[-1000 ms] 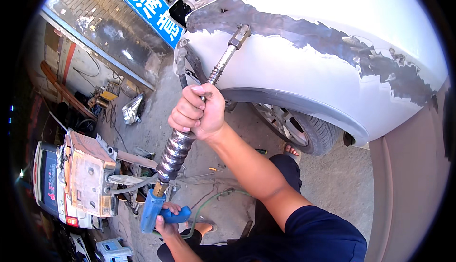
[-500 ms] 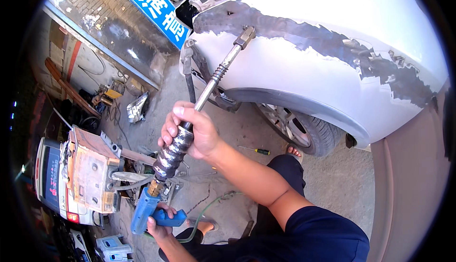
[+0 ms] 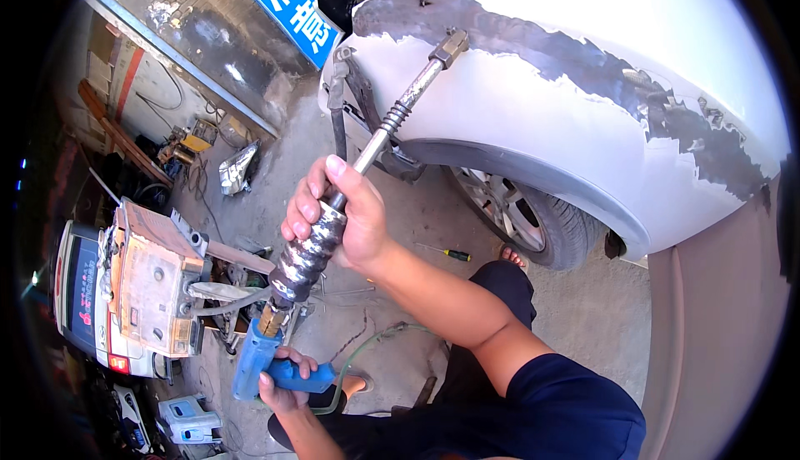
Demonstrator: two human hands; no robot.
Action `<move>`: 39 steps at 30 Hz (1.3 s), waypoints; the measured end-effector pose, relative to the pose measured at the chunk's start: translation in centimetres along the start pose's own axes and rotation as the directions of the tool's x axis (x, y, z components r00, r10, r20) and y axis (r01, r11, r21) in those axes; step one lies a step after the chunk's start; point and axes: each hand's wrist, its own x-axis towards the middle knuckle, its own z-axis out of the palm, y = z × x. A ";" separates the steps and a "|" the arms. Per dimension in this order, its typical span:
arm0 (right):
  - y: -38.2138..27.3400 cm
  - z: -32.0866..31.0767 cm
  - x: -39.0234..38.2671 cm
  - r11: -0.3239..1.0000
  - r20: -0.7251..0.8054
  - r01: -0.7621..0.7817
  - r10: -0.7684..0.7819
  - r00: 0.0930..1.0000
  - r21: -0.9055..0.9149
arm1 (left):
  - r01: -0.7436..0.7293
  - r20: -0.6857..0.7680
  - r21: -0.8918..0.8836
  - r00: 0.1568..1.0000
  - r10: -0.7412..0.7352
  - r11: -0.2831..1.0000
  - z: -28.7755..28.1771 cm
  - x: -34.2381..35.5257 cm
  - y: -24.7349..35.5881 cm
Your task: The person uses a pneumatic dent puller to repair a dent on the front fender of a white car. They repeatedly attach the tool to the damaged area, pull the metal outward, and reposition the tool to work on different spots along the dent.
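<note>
Presently, in the head view, the tool slants from below and left of the wheel to above the wheel's left edge. Its hexagonal head sits at the lower border of a bare grey strip on the white fender, above the wheel; firm contact there cannot be confirmed. A spring surrounds the shaft below the head.

Right hand, left of the wheel: fingers grasping the upper end of the ribbed weight, thumb lying along the shaft. Left hand, below and left of the wheel: fingers wrapped around the blue handle, thumb on its near side.

A green hose lies below and left of the wheel. A screwdriver lies on the ground near the wheel's lower left; a foot rests just beside the wheel. Well apart to the wheel's left stand a worn boxy machine and, beyond it, a white vehicle. A blue stool is farther below.
</note>
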 end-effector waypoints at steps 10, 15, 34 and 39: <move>-6.4 -0.1 1.4 0.972 -0.159 -0.131 0.163 0.974 0.194 | -0.025 0.034 0.093 0.999 0.022 0.995 -1.4 -0.7 -1.5; -5.0 -3.0 3.3 0.833 0.546 -0.249 -0.073 0.835 0.493 | -0.064 0.062 0.129 0.996 0.056 0.990 -0.8 -0.8 -2.2; -4.1 0.6 2.1 0.998 -0.388 -0.061 0.056 0.920 -0.002 | 0.096 -0.018 -0.077 0.995 -0.098 0.992 -1.9 0.0 -3.3; -4.3 0.2 2.1 0.999 -0.379 -0.050 0.051 0.924 0.014 | 0.094 -0.017 -0.081 0.995 -0.096 0.992 -1.6 0.2 -3.9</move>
